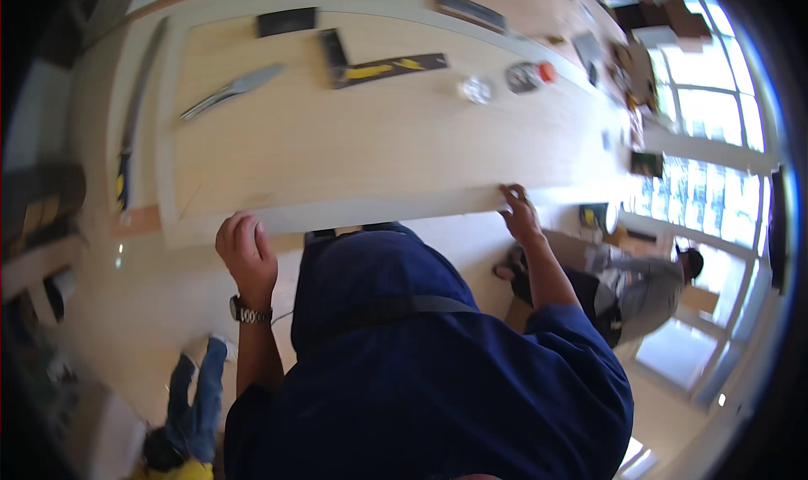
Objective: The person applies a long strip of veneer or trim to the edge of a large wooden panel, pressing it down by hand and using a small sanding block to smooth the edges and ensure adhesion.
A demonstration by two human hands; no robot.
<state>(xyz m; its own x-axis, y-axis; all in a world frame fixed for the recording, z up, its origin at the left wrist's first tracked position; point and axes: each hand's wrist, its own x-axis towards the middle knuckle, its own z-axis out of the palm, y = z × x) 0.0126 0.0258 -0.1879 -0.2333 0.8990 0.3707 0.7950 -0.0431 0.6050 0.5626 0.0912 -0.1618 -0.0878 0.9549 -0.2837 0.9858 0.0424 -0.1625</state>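
A large pale wood panel (337, 148) lies in front of me on the workbench. Along its near edge runs a white strip (379, 212). At the strip's left end, my left hand (247, 259), with a watch on the wrist, has its fingers bent together over the edge. Farther right, my right hand (522, 215) pinches the same strip between thumb and fingers. Beyond the hands, on the panel, are a flat metal blade tool (240, 89), a dark L-shaped square (391, 68) with yellow marks and a black rectangular block (286, 21).
A bottle with a red cap (526, 76) and a small clear object (475, 90) stand on the panel's right. A long thin tool (135, 114) lies along its left side; a grey bar (470, 10) lies at the back. Two people (644, 286) are nearby, one right, one lower left.
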